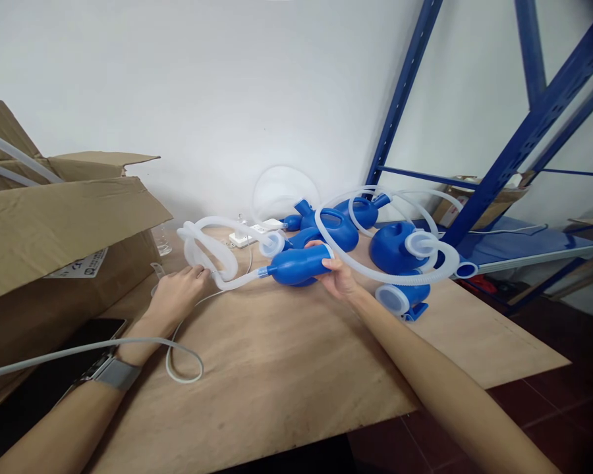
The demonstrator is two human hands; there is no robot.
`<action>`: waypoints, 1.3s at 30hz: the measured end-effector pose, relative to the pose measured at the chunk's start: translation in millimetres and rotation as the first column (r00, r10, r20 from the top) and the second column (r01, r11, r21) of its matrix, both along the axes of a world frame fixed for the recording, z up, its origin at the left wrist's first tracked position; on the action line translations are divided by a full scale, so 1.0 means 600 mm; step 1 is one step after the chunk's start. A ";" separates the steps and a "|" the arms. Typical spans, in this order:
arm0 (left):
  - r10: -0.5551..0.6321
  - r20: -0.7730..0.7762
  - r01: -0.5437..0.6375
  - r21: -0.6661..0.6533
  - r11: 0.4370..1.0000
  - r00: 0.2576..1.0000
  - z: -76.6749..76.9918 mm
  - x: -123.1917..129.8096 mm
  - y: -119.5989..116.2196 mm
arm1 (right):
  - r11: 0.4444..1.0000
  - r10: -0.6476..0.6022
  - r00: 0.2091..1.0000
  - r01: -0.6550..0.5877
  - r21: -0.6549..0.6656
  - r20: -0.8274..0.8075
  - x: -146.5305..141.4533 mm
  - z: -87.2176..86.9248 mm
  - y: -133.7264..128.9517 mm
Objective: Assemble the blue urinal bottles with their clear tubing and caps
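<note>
Blue bottle (pixel 299 265): on its side around the middle of the table (pixel 286 368), narrow end to the left, fitted to a tube (pixel 240 283) by a clear joint (pixel 263 271). Whether it touches the table, cannot tell.
Right hand (pixel 340 278): closed round the bottle's right end, thumb on the near side; judged a steadying hold, with the narrow end free of fingers.
Left hand (pixel 178 293): fingers curled in at the tube's loops; whether they grip, cannot tell. Position would suit gathering the loops.
Tube loops: bunched left of the bottle, probably to take up slack.
Other bottles (pixel 343 232): grouped far and right, pale tubes (pixel 348 260) looping over them; likely parked out of the hands' way.
Bottle contents: walls opaque; fill cannot be told.
Box (pixel 69 217): left, flaps open. Pale lengths (pixel 20 155) stick out above it, perhaps too springy to lie flat; depth hidden.
Far-right box (pixel 454 210): on the shelf (pixel 514 243), partly behind blue framing; contents unreadable.
</note>
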State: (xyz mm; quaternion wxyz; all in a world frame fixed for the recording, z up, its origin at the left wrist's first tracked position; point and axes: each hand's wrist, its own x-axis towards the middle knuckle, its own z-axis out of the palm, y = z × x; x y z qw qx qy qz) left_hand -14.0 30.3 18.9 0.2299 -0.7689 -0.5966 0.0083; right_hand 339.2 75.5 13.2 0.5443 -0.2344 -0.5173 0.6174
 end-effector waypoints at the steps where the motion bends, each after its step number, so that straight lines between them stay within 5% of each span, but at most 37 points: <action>1: 0.002 -0.004 -0.002 -0.009 1.000 1.000 0.002 0.002 0.000 | 1.000 -0.001 1.000 0.001 0.003 0.004 0.000 0.001 -0.001; 7: -0.015 0.023 0.016 -0.054 0.998 1.000 0.012 0.011 -0.004 | 0.999 -0.047 0.998 0.046 0.025 0.048 -0.007 0.011 -0.009; 20: -0.043 -0.028 0.040 -0.085 0.996 0.999 0.013 0.020 -0.015 | 0.934 -0.210 0.977 0.189 0.303 0.036 -0.015 0.021 -0.017; 28: -0.227 0.045 0.223 0.079 0.971 0.973 -0.009 0.016 -0.015 | 0.908 -0.175 0.969 0.089 0.409 0.177 -0.021 0.033 -0.035; 35: -0.419 0.055 0.369 0.382 0.847 0.906 -0.025 0.065 -0.040 | 0.833 -0.192 0.939 0.002 0.553 0.287 -0.031 0.028 -0.049; 39: -0.409 0.019 0.380 0.332 0.863 0.912 -0.014 0.071 -0.044 | 0.800 -0.219 0.932 0.002 0.600 0.288 -0.031 0.020 -0.045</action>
